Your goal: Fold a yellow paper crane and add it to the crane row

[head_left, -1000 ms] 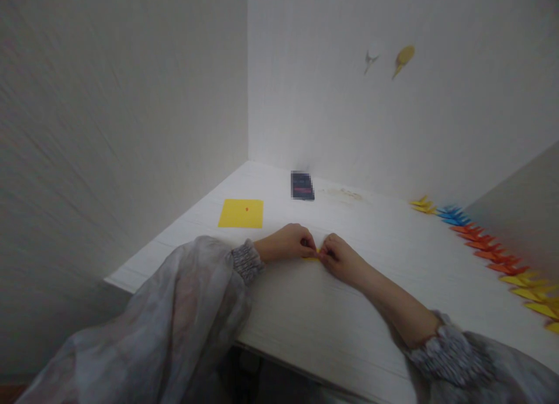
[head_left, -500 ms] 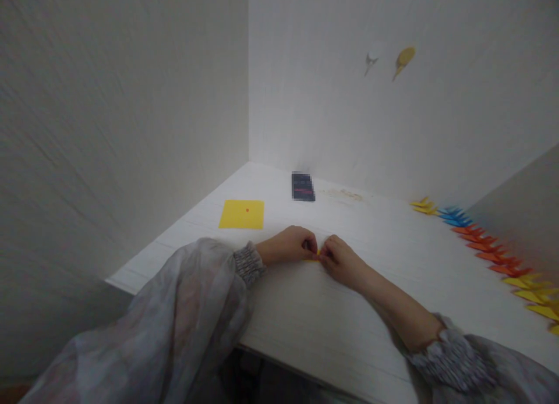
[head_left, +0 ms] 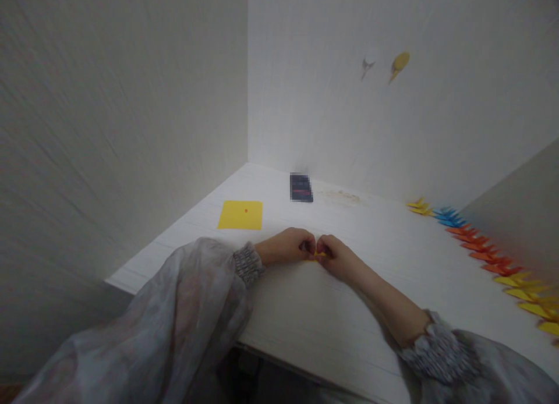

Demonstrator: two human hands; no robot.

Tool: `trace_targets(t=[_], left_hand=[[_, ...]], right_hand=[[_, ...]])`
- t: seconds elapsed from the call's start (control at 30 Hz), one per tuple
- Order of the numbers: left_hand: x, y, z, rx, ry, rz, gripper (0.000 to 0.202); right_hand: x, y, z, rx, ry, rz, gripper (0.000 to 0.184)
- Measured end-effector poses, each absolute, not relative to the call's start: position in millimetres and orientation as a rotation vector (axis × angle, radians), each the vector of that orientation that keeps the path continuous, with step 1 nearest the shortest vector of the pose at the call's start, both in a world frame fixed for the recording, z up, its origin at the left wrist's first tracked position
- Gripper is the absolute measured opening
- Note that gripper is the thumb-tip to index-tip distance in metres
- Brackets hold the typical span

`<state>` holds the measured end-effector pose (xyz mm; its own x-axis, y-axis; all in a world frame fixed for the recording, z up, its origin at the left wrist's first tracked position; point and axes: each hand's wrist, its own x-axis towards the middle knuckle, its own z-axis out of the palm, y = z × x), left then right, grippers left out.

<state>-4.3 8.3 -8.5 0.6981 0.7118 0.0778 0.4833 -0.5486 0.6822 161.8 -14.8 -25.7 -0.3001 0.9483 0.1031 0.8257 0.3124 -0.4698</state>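
Both hands meet low over the middle of the white table. My left hand (head_left: 294, 245) is closed, its thumb and fingers pinching a small piece of folded yellow paper (head_left: 320, 254). From the other side my right hand (head_left: 338, 257) pinches the same paper, fingertips almost touching those of the left. Most of the paper is hidden by the fingers, so its folded shape cannot be made out. A flat yellow sheet (head_left: 240, 215) with a small red dot lies beyond my left forearm.
Folded paper pieces, yellow (head_left: 420, 206), blue (head_left: 449, 216), red-orange (head_left: 484, 251) and yellow again (head_left: 530, 293), line the table's right side. A dark pixelated rectangle (head_left: 301, 188) lies near the back wall. Two hooks, one white (head_left: 368, 63), one yellow (head_left: 400, 61), are on that wall.
My right hand has shifted slightly left and turned a little, still pinching the yellow paper. The left hand has barely moved. The whole view has shifted slightly.
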Motion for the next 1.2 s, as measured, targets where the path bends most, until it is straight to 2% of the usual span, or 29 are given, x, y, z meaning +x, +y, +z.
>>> trace_targets(t=[0.47, 0.7, 0.8, 0.97, 1.1, 1.2], left_hand=[[-7.0, 12.3, -3.5, 2.294, 0.907, 0.318, 0.021], [-5.9, 16.1, -8.4, 2.266, 0.905, 0.348, 0.022], [-5.4, 16.9, -9.8, 2.25, 0.912, 0.368, 0.022], [-5.0, 18.7, -10.7, 2.236, 0.898, 0.349, 0.022], [-6.1, 21.2, -12.8, 2.241, 0.866, 0.33, 0.023], [-7.2, 20.8, -11.6, 2.24, 0.869, 0.302, 0.025]], right_hand=[[167.8, -14.6, -23.6, -1.529, -2.114, 0.704, 0.011], [176.4, -15.6, -20.9, -1.424, -2.004, 1.063, 0.009], [170.9, -14.6, -24.2, -1.469, -2.005, 0.968, 0.017], [162.0, -11.7, -30.3, -1.528, -2.079, 0.674, 0.013], [163.2, -11.9, -27.8, -1.555, -2.094, 0.697, 0.007], [166.2, -13.4, -23.0, -1.54, -2.091, 0.799, 0.01]])
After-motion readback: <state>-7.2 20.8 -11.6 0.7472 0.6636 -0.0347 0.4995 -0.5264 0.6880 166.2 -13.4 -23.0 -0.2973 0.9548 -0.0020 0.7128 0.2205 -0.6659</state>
